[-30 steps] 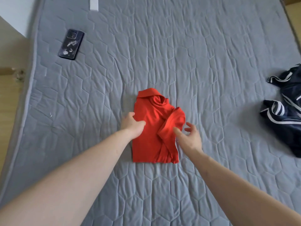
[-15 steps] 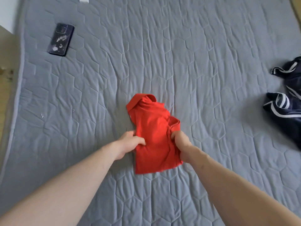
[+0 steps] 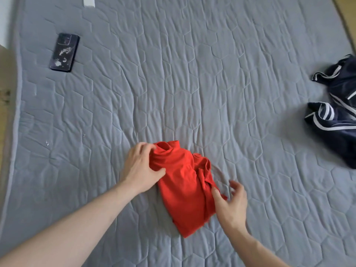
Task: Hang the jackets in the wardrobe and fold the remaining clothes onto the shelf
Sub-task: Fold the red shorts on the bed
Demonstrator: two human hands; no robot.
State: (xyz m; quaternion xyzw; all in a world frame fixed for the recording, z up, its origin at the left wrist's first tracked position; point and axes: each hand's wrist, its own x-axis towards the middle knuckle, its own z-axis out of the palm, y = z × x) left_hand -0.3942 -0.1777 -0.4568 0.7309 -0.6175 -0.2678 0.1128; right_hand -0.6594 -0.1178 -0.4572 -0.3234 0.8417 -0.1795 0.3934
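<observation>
phone point(image 3: 65, 52): just sitting face down way up and left of the red shirt, well apart from it, not part of any of this.

mattress point(image 3: 192, 74): grey quilted bed top, carrying everything. No wardrobe or shelf is showing in this view.

left hand point(image 3: 141, 168): it's gripping the collar end of the shirt now, fingers curled over the bunched top edge and thumb digging into the fabric. Half a second ago it was pinching the shirt's left side lower down, so it has been sliding up toward the collar.

red shirt point(image 3: 182, 186): lying on the mattress near the person, between the two hands. It's looking more scrunched and tilted than a second ago, when it was a neat flat rectangle with the sleeve folded across. Looks to me like it's being gathered up rather than folded further.

right hand point(image 3: 231, 205): half a second ago it was clamped on the shirt's right edge; now the fingers are spreading loose, the thumb side just touching the lower right edge, not really holding anything.

navy jacket point(image 3: 335, 116): crumpled, white stripes, far right of the shirt at the frame edge, nobody touching it.

what it means: I'm guessing the fold is basically finished and the shirt is heading for the shelf next, with the jacket waiting to be hung.
</observation>
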